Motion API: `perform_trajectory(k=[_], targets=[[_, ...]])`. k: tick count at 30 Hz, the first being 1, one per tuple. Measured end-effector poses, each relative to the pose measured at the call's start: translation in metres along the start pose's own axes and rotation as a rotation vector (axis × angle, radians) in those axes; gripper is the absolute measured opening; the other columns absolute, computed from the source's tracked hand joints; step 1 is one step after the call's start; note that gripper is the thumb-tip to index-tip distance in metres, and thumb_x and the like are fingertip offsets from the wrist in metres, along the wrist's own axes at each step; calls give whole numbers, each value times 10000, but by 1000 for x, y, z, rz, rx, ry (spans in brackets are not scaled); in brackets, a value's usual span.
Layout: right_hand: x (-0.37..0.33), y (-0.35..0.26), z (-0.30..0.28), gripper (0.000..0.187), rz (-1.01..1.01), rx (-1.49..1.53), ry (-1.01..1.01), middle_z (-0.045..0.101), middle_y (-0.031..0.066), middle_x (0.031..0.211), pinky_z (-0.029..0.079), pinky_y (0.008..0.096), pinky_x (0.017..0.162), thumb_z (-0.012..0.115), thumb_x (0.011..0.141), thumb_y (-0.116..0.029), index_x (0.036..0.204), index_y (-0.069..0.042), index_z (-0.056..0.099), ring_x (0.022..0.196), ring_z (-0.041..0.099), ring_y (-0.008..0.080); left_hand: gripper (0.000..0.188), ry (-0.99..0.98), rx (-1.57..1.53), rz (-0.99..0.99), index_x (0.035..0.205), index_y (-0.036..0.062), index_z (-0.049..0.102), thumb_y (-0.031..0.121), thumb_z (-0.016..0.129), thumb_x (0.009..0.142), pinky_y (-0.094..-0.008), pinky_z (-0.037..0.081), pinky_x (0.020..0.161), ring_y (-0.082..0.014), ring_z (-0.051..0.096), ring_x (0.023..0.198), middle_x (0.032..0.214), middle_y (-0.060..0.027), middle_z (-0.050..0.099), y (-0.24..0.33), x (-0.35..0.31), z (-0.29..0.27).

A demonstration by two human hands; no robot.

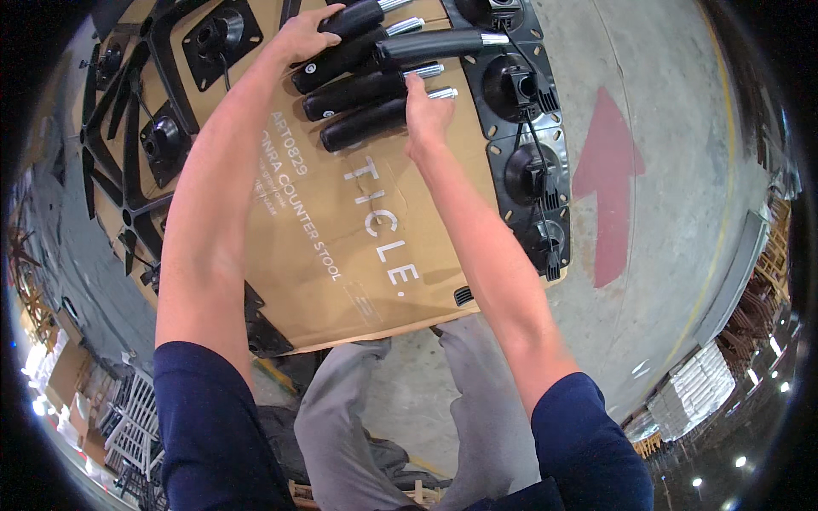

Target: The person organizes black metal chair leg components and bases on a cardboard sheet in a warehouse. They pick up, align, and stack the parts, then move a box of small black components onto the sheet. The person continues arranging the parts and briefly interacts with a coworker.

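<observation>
Several black gas lift cylinders (417, 49) with chrome rods lie side by side on a brown cardboard box (324, 230). My left hand (305, 36) grips the black end of the farthest gas lift cylinder (354, 19), its thumb and forefinger on either side. Nearer to me, my right hand (429, 115) is closed around the rod end of the nearest gas lift cylinder (362, 125). One of its fingers reaches up to the rod of the cylinder just beyond. Part of the right-hand grip is hidden behind the hand itself.
Black chair seat plates with levers (520, 89) line the box's right edge. Black star-shaped chair bases (128, 213) and more seat plates (217, 43) lie along its left. A red arrow (609, 183) marks the concrete floor. Stacked white chair frames (136, 417) stand behind left.
</observation>
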State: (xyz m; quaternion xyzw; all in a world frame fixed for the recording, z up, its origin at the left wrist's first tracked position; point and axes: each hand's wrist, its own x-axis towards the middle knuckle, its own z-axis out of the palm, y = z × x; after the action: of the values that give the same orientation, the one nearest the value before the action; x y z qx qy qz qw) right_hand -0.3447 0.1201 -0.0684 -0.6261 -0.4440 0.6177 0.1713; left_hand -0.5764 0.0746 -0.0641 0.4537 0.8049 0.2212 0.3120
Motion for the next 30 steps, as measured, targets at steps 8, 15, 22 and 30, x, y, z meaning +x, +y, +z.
perform_trajectory(k=[8, 15, 22, 30], targets=[[19, -12, -40, 843, -74, -217, -180, 491, 222, 1098, 503, 442, 694, 673, 702, -207, 1338, 55, 186, 912, 552, 266, 371, 506, 250, 30, 1098, 69, 570, 168, 590, 741, -412, 429, 892, -330, 522, 1047, 1106, -161, 557, 54, -21, 20], [-1, 21, -34, 818, -501, -497, 75, 487, 301, 1108, 359, 445, 927, 719, 615, -158, 1254, 128, 296, 1021, 464, 427, 565, 84, 705, 123, 1276, 192, 447, 254, 644, 750, -553, 396, 833, -274, 509, 1091, 1117, -114, 560, 154, 3, 92], [2, 29, -28, 874, -272, -274, 31, 431, 333, 1183, 336, 424, 975, 725, 637, -168, 1274, 163, 227, 1128, 417, 430, 524, 133, 604, 74, 1224, 72, 434, 225, 623, 760, -575, 375, 831, -300, 479, 1110, 1128, -143, 553, 136, 1, 108], [3, 44, -22, 808, -211, -71, 123, 458, 243, 1157, 400, 384, 819, 722, 704, -96, 1298, 73, 201, 1031, 494, 330, 553, 224, 425, 83, 1244, 81, 427, 161, 652, 745, -473, 393, 816, -292, 481, 1065, 1073, -115, 544, 109, -54, 80]])
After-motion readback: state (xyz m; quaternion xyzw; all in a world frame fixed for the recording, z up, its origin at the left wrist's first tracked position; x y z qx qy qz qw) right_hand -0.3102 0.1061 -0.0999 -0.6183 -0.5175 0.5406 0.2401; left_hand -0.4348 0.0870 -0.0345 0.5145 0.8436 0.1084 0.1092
